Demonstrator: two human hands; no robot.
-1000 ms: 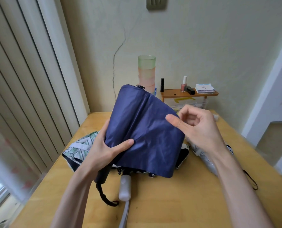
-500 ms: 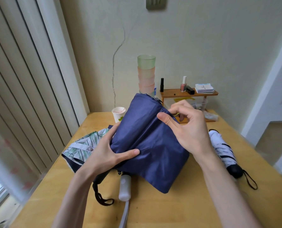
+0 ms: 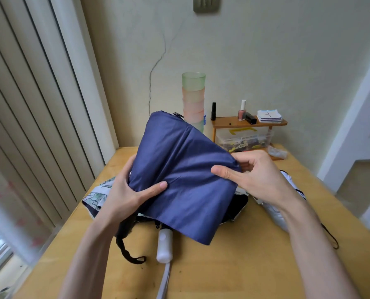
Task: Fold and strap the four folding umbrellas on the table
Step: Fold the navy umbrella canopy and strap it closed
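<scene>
A navy blue folding umbrella is held tilted above the wooden table, its canopy loose and its tip pointing away. My left hand grips its lower left side, thumb on top of the cloth. My right hand pinches the cloth's right edge. Its black handle strap dangles onto the table. Beneath it lies a green leaf-print umbrella with a white handle. A white umbrella lies under my right forearm.
A stack of green and pink cups stands at the back wall. Beside it, a small wooden shelf carries bottles and cards, with a clear box underneath. Window blinds line the left.
The blue umbrella has tipped up and back toward the wall. My right hand slid from its upper middle down to the cloth's right edge. My left hand kept its grip.
</scene>
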